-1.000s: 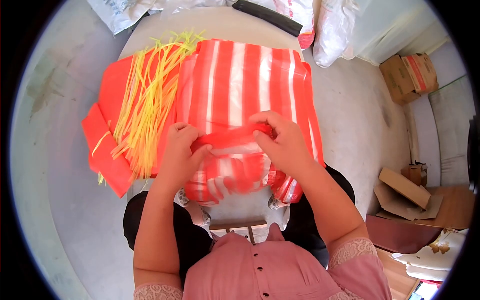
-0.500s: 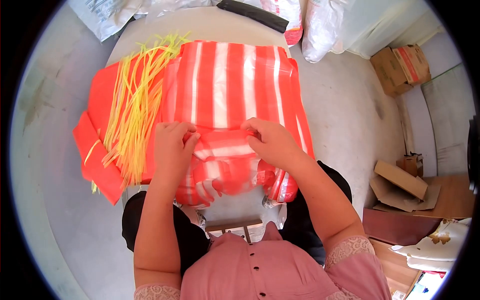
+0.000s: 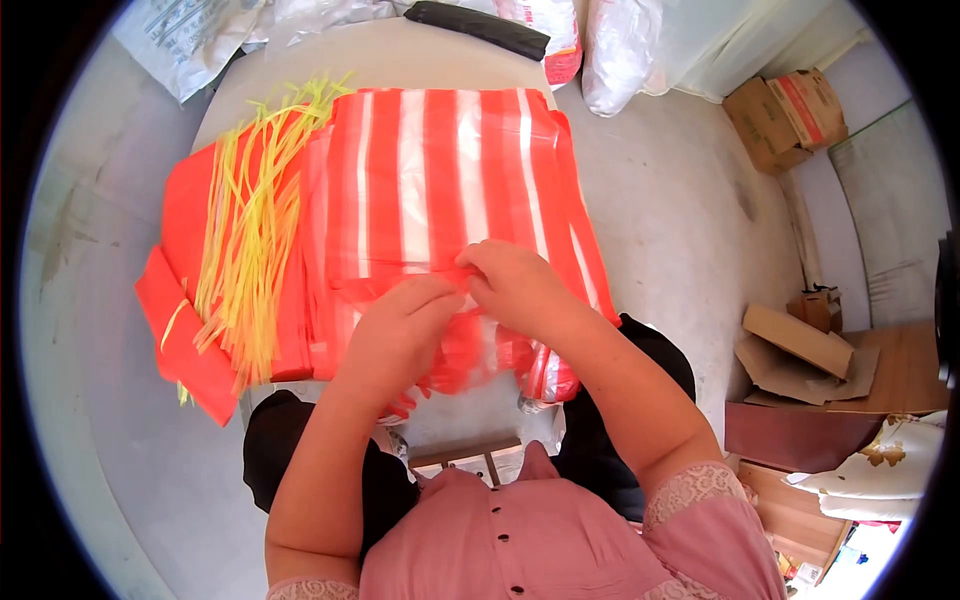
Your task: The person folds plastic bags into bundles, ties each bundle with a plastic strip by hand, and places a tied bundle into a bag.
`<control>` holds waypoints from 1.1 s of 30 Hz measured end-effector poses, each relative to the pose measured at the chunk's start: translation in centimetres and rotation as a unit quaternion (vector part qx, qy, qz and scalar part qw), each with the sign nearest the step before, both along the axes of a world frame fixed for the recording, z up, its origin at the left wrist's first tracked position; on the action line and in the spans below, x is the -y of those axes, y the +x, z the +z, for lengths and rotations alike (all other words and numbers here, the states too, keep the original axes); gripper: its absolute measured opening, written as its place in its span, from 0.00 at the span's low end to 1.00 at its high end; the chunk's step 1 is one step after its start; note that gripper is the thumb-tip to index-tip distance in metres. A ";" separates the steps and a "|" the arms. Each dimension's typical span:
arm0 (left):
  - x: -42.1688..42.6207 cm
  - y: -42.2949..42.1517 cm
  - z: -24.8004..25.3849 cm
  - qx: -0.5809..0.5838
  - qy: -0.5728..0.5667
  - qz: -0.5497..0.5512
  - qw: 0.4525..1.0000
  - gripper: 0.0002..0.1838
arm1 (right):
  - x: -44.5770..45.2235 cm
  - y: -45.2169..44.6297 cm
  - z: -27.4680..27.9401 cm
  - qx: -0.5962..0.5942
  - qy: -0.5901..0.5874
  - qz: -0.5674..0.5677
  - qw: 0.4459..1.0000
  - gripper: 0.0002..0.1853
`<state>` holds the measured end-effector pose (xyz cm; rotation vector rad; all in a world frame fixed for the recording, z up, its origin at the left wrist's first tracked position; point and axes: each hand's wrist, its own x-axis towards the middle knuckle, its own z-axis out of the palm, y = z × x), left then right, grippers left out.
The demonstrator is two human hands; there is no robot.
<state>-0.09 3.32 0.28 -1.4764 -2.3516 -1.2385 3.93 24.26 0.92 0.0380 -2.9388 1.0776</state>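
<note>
A stack of red-and-white striped plastic sheets (image 3: 440,170) lies on the table, its near part gathered and hanging over the front edge. My left hand (image 3: 405,325) is closed on the gathered plastic, its fingertips bent around the material. Close beside it on the right, my right hand (image 3: 510,285) pinches the same plastic. The plastic below the hands is blurred. Yellow strips (image 3: 255,240) lie in a loose bundle left of the stack, over red plastic (image 3: 185,200). A folded red piece with a yellow strip around it (image 3: 185,335) rests at the table's left corner.
A black roll (image 3: 478,29) lies at the far edge of the beige table (image 3: 330,55). White sacks (image 3: 620,55) stand behind it. Cardboard boxes (image 3: 785,115) are at the right, and an opened carton (image 3: 800,350) sits on a wooden surface (image 3: 900,370).
My left hand has moved right, closer to my right hand, and the gathered plastic has bunched between them. The whole view has shifted, so the table appears further left.
</note>
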 end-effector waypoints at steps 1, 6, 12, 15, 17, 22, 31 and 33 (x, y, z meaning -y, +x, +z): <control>-0.3 0.2 -0.1 0.030 -0.001 -0.018 0.999 0.18 | -0.1 0.1 -0.1 -0.010 0.006 0.001 1.000 0.11; -0.4 0.1 -0.1 0.053 -0.055 -0.031 0.997 0.19 | -0.8 0.7 0.3 -0.062 0.056 0.016 0.996 0.09; -0.2 -0.3 -0.5 0.071 -0.050 -0.040 0.995 0.19 | -1.3 3.5 1.9 -0.086 0.064 0.268 0.957 0.13; -0.1 -0.5 -0.6 0.072 -0.047 -0.046 0.995 0.19 | -0.4 4.7 1.0 -0.121 0.113 0.305 0.938 0.13; -0.1 -0.5 -0.4 0.076 -0.049 -0.053 0.995 0.19 | -0.4 4.9 1.0 -0.131 0.146 0.300 0.934 0.13; -0.1 -0.4 0.6 0.106 -0.052 -0.065 0.991 0.22 | -1.6 4.9 0.5 -0.164 0.172 0.297 0.925 0.12; 0.1 -0.5 1.0 0.132 -0.067 -0.082 0.986 0.26 | -1.8 4.4 -0.3 -0.159 0.063 0.187 0.967 0.04; 0.1 -0.4 1.3 0.140 -0.072 -0.079 0.984 0.25 | -1.9 4.2 0.8 -0.102 0.011 0.158 0.982 0.03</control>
